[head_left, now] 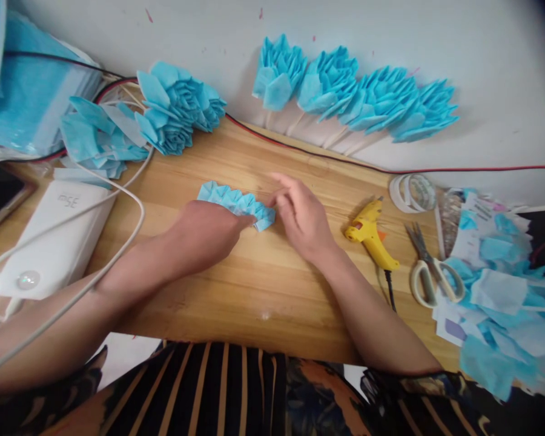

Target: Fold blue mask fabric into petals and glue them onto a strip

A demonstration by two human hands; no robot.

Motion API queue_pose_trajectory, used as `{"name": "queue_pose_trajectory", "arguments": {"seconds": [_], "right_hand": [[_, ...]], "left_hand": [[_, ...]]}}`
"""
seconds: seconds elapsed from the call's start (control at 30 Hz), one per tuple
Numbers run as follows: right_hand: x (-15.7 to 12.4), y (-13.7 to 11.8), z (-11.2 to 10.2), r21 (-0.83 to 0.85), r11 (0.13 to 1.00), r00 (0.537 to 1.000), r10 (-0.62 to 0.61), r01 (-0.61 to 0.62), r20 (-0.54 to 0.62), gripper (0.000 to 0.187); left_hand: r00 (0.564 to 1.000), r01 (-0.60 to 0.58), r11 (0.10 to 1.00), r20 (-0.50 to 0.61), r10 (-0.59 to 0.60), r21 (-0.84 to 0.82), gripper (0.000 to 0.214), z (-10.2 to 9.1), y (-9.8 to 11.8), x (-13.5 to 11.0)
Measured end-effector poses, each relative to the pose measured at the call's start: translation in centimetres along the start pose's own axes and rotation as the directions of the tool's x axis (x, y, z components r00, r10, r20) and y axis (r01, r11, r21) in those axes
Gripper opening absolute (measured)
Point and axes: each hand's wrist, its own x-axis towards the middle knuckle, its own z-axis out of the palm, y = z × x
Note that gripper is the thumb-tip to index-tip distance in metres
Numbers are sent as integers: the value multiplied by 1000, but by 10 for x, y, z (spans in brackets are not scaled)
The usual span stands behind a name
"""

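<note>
A short row of folded blue fabric petals lies slantwise on the wooden table. My left hand reaches over its near side, closed, with thumb and fingertips on the row close to its right end. The palm hides part of the row. Just beyond that right end is my right hand, its fingers loosely bent and apart, with nothing visible in them. Whether its fingertips touch the last petal, I cannot tell. To the right of it, a yellow glue gun rests on the table.
Finished blue fabric flowers on sticks lean on the wall, and more flowers lie left. Scissors, tape rolls and blue scraps are at right. A white power bank sits left; its cable crosses my left forearm.
</note>
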Motion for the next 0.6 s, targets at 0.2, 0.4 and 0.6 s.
{"name": "queue_pose_trajectory", "arguments": {"seconds": [0.2,0.4,0.6], "right_hand": [[-17,3,-10,108,993,998,53,-50,-30,37],[-26,6,-3,156,988,1000,21,-17,-22,36],[-26,8,-1,148,989,1000,27,-26,-8,37]], "left_hand": [[1000,12,999,-16,-12,-42,43,3,-4,-1],[997,42,999,-56,-44,-35,44,2,-4,2],[998,64,997,-25,-66,-48,46,-4,0,0]]}}
